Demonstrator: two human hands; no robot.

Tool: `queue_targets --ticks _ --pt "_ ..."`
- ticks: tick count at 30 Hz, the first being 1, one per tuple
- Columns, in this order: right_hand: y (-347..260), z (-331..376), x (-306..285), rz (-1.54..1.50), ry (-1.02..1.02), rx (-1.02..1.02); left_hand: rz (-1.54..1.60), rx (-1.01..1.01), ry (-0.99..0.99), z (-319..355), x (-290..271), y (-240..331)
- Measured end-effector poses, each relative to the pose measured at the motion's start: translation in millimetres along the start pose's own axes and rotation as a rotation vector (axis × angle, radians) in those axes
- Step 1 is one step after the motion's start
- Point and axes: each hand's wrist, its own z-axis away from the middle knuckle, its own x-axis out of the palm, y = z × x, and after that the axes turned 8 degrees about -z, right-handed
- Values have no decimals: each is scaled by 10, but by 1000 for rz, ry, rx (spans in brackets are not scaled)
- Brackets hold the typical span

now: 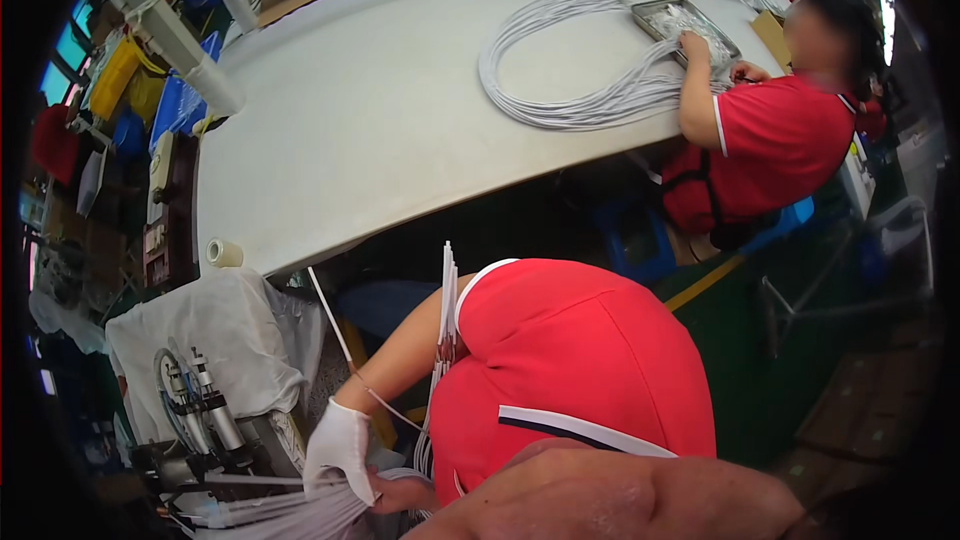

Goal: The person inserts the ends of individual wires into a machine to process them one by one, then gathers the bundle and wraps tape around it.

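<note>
My left hand (338, 448), in a white glove, is closed around a bundle of white cables (265, 518) at the lower left. Beside it my bare right hand (402, 492) is partly hidden and appears curled at the same bundle. The cables fan out leftward towards a machine with metal cylinders (215, 415). More lengths of white cable (445, 310) stand up between my left arm and my red shirt. One single cable (328, 312) with a bare reddish section slants across my left forearm.
A long white table (340, 140) stretches ahead, bearing a looped cable bundle (500, 80) and a metal tray (650, 12) of white parts. A co-worker in red (780, 140) handles them at the right. A tape roll (224, 253) rests on the cloth-covered stand (205, 325).
</note>
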Motion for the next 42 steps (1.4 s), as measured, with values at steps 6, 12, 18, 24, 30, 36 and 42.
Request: queue_targets --ticks 6,12,18,24,30,36,42 --pt "-409 44 380 -595 614 58 -28 41 -174 94 -4 -29" --pt "-268 58 206 -578 551 28 -167 103 -405 8 -125 -38" --pt "-54 150 98 -541 673 149 -231 139 -510 4 -138 354" --pt "-153 236 -100 -825 776 36 -432 -88 -1146 -149 -571 595" --pt "-150 346 -253 -891 831 80 -457 -192 -1240 -235 -532 605" --pt "-150 419 -359 -1002 796 104 -359 -179 -1170 -268 -92 645" --pt "-342 670 -689 -1036 804 -33 -309 -215 -1168 -257 38 577"
